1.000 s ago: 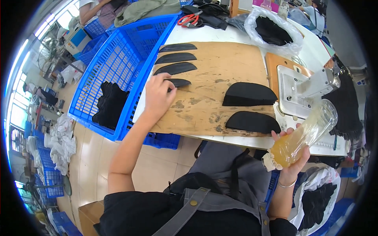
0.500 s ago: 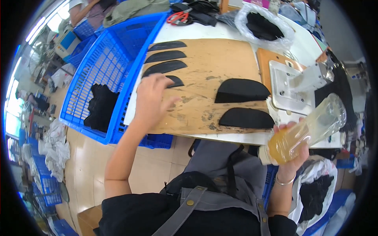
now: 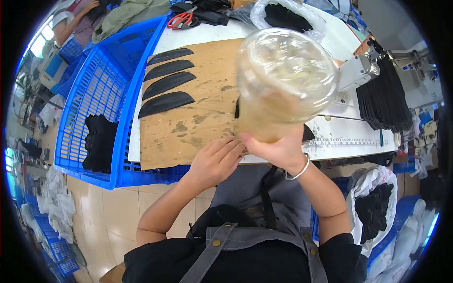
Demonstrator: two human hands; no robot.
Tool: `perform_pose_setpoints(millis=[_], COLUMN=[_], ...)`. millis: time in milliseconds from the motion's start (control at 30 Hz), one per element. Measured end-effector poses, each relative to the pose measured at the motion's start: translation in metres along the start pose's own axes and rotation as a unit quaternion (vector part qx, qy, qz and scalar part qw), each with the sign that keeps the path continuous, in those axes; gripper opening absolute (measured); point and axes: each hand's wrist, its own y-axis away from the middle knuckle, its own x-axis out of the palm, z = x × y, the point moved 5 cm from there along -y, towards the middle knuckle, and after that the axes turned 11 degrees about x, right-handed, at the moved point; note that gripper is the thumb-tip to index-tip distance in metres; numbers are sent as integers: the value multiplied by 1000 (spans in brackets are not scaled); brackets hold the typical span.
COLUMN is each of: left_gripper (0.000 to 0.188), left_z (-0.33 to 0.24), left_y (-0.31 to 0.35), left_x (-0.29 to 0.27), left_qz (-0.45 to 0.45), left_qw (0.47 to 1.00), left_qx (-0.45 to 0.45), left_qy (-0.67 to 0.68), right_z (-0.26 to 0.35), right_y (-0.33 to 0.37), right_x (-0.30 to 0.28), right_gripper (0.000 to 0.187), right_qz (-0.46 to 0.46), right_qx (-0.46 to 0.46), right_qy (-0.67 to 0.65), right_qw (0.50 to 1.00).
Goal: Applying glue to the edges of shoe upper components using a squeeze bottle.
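Observation:
My right hand [image 3: 283, 146] grips a clear plastic bottle [image 3: 288, 70] with yellowish liquid in it. The bottle is tipped, its round base up and its lower end above the cardboard sheet [image 3: 198, 113]. Close beside it, my left hand [image 3: 217, 160] lies at the sheet's near edge, fingers stretched out and close together; their tips are partly hidden. Parts of the black curved fabric pieces [image 3: 308, 134] show around the bottle, which covers the rest. Several narrower black curved pieces [image 3: 167, 103] lie in a column along the sheet's left side.
A blue plastic basket [image 3: 123, 137] with black fabric [image 3: 100, 141] stands left of the table. Red-handled scissors [image 3: 180, 19] and a bag of black pieces [image 3: 288, 19] lie at the back. A white machine [image 3: 356, 73], stacked black strips [image 3: 384, 96] and a ruler [image 3: 347, 142] are to the right.
My right hand has brought the bottle leftward over the cardboard and tipped it base up. My left hand has left the narrow black pieces and moved to the near edge. The view has shifted.

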Motion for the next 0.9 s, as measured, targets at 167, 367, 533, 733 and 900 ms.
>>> perform_pose_setpoints(millis=[167, 367, 533, 733, 900], left_gripper=[36, 36, 38, 39, 37], left_z=[2, 3, 3, 3, 3], left_y=[2, -1, 1, 4, -1], left_x=[2, 5, 2, 4, 8], left_qz=[47, 43, 47, 42, 42], left_qw=[998, 998, 998, 998, 998], left_qx=[-29, -32, -32, -34, -29], left_qy=[14, 20, 10, 10, 36], right_z=[-13, -18, -27, 6, 9], right_y=[3, 4, 24, 33, 22], right_x=[4, -50, -115, -124, -32], right_gripper=[74, 65, 63, 60, 65], right_qz=[58, -56, -186, -249, 31], right_qx=[53, 16, 108, 32, -36], right_qy=[41, 63, 179, -28, 169], right_qw=[996, 996, 960, 968, 984])
